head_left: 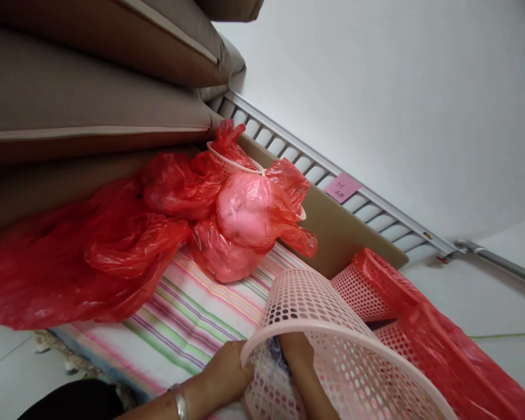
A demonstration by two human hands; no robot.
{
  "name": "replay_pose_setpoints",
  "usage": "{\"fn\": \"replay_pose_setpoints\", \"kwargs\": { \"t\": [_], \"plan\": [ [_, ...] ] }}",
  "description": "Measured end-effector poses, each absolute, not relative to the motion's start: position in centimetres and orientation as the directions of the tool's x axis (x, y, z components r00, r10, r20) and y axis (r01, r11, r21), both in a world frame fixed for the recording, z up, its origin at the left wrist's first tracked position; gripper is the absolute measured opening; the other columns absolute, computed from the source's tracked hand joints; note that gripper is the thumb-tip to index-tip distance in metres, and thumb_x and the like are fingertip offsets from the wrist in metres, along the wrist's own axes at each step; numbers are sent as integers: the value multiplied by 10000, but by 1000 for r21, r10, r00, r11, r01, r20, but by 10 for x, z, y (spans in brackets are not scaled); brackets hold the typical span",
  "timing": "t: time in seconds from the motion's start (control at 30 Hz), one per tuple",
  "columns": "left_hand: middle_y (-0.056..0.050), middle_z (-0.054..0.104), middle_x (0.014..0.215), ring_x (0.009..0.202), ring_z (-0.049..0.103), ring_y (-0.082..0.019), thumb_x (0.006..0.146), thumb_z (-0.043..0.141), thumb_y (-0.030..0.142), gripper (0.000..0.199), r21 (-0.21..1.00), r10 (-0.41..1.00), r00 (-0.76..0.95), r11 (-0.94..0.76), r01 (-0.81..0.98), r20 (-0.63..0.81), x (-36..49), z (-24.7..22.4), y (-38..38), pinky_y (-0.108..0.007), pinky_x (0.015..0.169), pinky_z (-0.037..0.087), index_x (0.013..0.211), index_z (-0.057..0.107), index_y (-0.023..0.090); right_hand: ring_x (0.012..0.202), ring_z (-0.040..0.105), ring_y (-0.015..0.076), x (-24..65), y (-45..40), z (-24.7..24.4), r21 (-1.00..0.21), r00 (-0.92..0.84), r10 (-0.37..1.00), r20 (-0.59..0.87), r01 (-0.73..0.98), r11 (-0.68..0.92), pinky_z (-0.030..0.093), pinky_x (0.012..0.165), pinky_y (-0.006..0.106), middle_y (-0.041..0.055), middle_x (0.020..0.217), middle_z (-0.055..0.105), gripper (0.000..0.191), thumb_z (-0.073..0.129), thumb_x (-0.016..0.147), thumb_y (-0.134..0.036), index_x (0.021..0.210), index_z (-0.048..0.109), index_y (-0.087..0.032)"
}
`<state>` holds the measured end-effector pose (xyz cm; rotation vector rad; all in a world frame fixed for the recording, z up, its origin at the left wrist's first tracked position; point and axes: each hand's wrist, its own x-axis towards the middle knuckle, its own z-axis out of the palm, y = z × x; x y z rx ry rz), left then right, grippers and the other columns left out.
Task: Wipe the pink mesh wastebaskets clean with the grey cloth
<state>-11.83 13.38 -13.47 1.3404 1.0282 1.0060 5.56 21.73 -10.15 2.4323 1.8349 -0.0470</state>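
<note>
A pale pink perforated plastic basket (pixel 308 297) lies tilted on its side, with its wide mouth facing me. My left hand (pixel 227 368) is closed around the basket's rim at the left. Inside the mouth, my right hand (pixel 296 353) is against the inner wall, its fingers mostly hidden. A crumpled bluish-grey cloth (pixel 276 353) shows at this hand and appears to be gripped in it. Beneath the basket is a striped sheet (pixel 188 309) in white, pink, green and purple.
Red plastic bags (pixel 135 251), some knotted around pink contents, lie ahead and left. Another pink basket (pixel 230 166) stands behind them. At right, more baskets (pixel 361 289) carry red bags over their rims. Brown cushions (pixel 91 93) and a metal rail (pixel 315 153) with a pink note (pixel 342 186) border the area.
</note>
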Motion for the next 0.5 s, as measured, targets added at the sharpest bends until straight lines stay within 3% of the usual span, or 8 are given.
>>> {"fn": "replay_pose_setpoints", "kwargs": {
  "t": [0.3,0.43,0.5],
  "plan": [
    [-32,705,771,725,641,-189,640,432,90,319,999,961,274,38,-25,-29,-117,-138,137,-227,617,470,831,685,123,984,554,184,59,241,-104,51,299,953,-42,954,-297,486,828,374,63,1157,542,294,500,890,-356,1129,541,-190],
    [-14,699,928,874,629,-202,621,537,100,388,971,937,346,35,-236,51,-114,-136,129,-251,758,486,986,655,150,984,553,186,62,238,-105,49,302,953,-29,952,-301,486,828,374,61,1160,542,291,508,885,-357,1124,544,-196],
    [0,699,900,886,625,-202,622,551,104,395,957,923,380,56,-284,59,-114,-135,123,-267,795,482,998,656,161,984,553,186,62,235,-105,48,297,955,-22,954,-296,486,828,374,62,1161,542,291,509,885,-356,1125,543,-195]
  ]
}}
